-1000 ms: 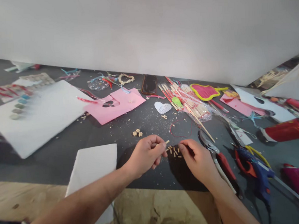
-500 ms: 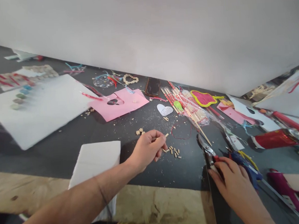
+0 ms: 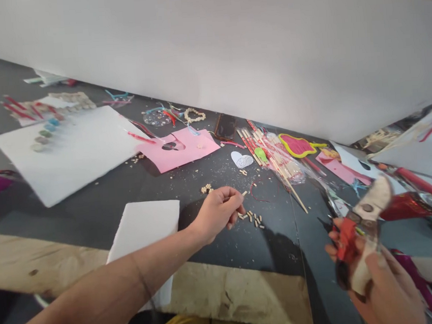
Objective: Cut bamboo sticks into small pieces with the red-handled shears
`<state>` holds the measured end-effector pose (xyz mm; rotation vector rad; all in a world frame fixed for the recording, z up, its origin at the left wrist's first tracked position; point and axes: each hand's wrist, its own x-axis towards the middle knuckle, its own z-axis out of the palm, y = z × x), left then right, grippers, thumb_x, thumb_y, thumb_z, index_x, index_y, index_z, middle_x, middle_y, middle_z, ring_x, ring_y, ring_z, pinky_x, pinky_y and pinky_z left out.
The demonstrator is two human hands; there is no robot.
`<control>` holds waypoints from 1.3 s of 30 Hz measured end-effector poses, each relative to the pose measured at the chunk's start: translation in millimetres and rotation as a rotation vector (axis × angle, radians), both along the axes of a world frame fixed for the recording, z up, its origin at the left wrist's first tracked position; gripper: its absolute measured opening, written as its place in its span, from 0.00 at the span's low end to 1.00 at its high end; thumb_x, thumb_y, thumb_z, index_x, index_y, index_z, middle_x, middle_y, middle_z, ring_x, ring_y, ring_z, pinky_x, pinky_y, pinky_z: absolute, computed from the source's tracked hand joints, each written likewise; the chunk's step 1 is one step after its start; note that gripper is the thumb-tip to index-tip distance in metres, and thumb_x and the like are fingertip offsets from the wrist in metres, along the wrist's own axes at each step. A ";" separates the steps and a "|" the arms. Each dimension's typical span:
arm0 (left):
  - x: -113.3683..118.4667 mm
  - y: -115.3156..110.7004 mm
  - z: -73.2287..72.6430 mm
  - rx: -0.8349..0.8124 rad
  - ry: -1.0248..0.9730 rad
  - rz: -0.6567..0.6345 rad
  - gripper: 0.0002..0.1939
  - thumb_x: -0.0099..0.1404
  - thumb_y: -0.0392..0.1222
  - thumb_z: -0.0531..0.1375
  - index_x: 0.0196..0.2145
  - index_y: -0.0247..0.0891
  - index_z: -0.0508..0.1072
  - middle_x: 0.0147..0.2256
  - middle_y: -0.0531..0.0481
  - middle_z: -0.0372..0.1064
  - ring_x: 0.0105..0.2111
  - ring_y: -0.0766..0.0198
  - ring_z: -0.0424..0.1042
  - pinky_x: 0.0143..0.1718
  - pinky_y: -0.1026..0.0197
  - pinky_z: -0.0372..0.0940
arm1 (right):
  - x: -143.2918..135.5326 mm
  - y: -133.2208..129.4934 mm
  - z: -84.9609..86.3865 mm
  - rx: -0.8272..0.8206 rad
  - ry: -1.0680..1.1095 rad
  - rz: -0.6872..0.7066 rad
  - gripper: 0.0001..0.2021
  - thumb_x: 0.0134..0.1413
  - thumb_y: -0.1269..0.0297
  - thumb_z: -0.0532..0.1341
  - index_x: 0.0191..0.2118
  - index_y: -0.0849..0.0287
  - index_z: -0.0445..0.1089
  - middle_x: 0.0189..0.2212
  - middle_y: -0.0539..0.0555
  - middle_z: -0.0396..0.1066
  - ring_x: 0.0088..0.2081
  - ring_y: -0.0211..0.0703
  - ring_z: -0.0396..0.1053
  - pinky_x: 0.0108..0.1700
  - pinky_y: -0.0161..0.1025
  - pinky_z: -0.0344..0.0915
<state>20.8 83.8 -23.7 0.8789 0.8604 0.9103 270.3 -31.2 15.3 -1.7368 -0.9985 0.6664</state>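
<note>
Over the dark tabletop, my left hand pinches a short pale wooden stick piece. Just right of its fingers lie several small cut wooden pieces, and above the wrist is a little cluster of pale beads. My right hand is wrapped round the handles of red-and-white pruning shears, lifted above the table with the metal blades pointing up and to the right. The blades look blurred by motion. A thin dark red cord lies beyond the cut pieces.
A white foam block sits under my left forearm. Further back are a large white board, pink paper, a phone, wrapped wooden sticks and a paper heart. A red can lies at the right.
My right hand has picked the shears up off the table and raised them to the right. My left hand stays nearly in place with its stick piece. The view has shifted slightly.
</note>
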 end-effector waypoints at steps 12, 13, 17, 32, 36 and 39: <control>-0.9 -0.8 6.0 -0.008 -0.075 -0.072 0.11 0.60 0.45 0.57 0.27 0.35 0.64 0.22 0.55 0.65 0.13 0.77 0.54 0.11 0.73 0.50 | -31.6 2.3 -12.1 -0.070 0.092 0.418 0.18 0.48 0.67 0.57 0.47 0.46 0.64 0.47 0.54 0.68 0.37 0.45 0.71 0.40 0.47 0.69; -1.1 -1.2 6.5 -0.002 -0.088 -0.078 0.11 0.59 0.46 0.57 0.27 0.35 0.64 0.23 0.55 0.65 0.13 0.77 0.54 0.12 0.73 0.49 | -31.7 7.4 -11.4 -0.082 -0.094 0.439 0.18 0.49 0.68 0.56 0.48 0.49 0.64 0.49 0.56 0.66 0.42 0.47 0.70 0.44 0.47 0.68; -1.9 -1.5 7.8 0.003 -0.119 -0.079 0.12 0.58 0.48 0.59 0.29 0.36 0.65 0.23 0.56 0.65 0.15 0.77 0.55 0.14 0.73 0.49 | -34.0 17.4 -14.8 0.001 -0.674 0.549 0.19 0.49 0.70 0.53 0.49 0.55 0.66 0.54 0.57 0.60 0.55 0.48 0.60 0.53 0.43 0.61; -0.7 -4.0 14.1 0.002 -0.133 -0.097 0.13 0.59 0.48 0.59 0.28 0.35 0.65 0.23 0.55 0.66 0.16 0.77 0.55 0.16 0.72 0.51 | -36.8 13.9 -24.7 -0.003 -0.940 0.636 0.24 0.50 0.73 0.52 0.54 0.52 0.58 0.58 0.57 0.54 0.56 0.52 0.55 0.53 0.51 0.61; -0.8 -4.6 14.0 0.026 -0.097 -0.122 0.12 0.60 0.48 0.58 0.28 0.35 0.66 0.24 0.55 0.65 0.16 0.77 0.56 0.17 0.71 0.52 | -38.2 13.0 -25.8 0.009 -0.936 0.631 0.23 0.50 0.72 0.52 0.53 0.52 0.58 0.58 0.57 0.54 0.56 0.53 0.56 0.53 0.52 0.61; -1.2 -6.0 13.6 0.052 -0.075 -0.139 0.12 0.60 0.48 0.58 0.29 0.35 0.66 0.24 0.55 0.66 0.17 0.76 0.57 0.18 0.71 0.52 | -38.9 12.1 -25.7 0.002 -0.945 0.632 0.23 0.50 0.71 0.52 0.53 0.52 0.58 0.58 0.57 0.54 0.56 0.54 0.56 0.53 0.53 0.61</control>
